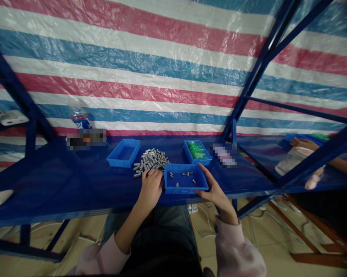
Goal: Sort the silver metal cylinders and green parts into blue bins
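Note:
A shallow blue plastic tray (186,190) with several small screws (187,174) scattered in it sits near the table's front edge. My right hand (215,189) grips its right end, fingers on the far corner and thumb along the near wall. Beside the tray's left wall, my left hand (151,188) lies palm down, its fingers at the near edge of a pile of small metal cylinders (153,159). Whether anything is under those fingertips is hidden.
Behind the pile on the left stands an empty blue tray (124,153). Another blue tray (202,162) holds green plastic packets (196,150). A bottle (80,117) stands at the back left. Blue frame posts (242,100) rise beside the table (75,184). A co-worker's hand (304,144) is at right.

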`<state>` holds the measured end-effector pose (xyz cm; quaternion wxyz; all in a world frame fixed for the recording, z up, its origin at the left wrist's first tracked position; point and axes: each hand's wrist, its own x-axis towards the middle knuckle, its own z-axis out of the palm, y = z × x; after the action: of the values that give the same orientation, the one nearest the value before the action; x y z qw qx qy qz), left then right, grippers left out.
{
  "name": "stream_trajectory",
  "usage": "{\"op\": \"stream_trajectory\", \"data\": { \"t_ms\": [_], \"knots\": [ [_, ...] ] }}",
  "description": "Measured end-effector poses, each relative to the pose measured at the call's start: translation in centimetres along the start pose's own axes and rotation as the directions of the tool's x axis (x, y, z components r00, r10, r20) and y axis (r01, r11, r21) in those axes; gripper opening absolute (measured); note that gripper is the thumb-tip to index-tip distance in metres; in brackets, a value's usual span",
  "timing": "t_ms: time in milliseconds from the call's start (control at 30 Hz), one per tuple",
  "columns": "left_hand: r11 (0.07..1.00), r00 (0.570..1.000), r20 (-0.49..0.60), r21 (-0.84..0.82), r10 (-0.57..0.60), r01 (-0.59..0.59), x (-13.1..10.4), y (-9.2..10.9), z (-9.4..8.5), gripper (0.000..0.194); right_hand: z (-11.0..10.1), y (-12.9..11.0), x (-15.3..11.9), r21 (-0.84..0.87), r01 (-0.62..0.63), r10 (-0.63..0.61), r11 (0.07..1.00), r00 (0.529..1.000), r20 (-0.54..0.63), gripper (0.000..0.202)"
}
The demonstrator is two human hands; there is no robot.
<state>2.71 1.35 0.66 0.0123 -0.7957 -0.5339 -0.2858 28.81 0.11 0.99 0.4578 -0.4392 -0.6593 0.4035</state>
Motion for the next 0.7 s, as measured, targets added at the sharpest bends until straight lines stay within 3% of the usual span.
{"op": "stream_trajectory", "data": {
  "t_ms": [467,567,700],
  "knots": [
    [0.999,0.991,-0.131,-0.042,0.009,-0.015,-0.12,-0.24,0.52,0.033,0.02,-0.35,-0.12,-0.005,-0.007,0.007,1.000,1.000,-0.004,0.094],
    [0.998,0.966,-0.257,-0.064,-0.006,-0.011,-0.12,-0.01,0.17,0.029,0.04,-0.20,-0.14,0.004,-0.004,0.004,1.000,1.000,-0.005,0.094],
    [0.995,0.882,-0.471,-0.087,0.004,-0.051,-0.21,0.14,-0.29,0.022,0.02,-0.11,-0.18,0.015,-0.003,0.003,1.000,1.000,0.008,0.095]
  ]
}}
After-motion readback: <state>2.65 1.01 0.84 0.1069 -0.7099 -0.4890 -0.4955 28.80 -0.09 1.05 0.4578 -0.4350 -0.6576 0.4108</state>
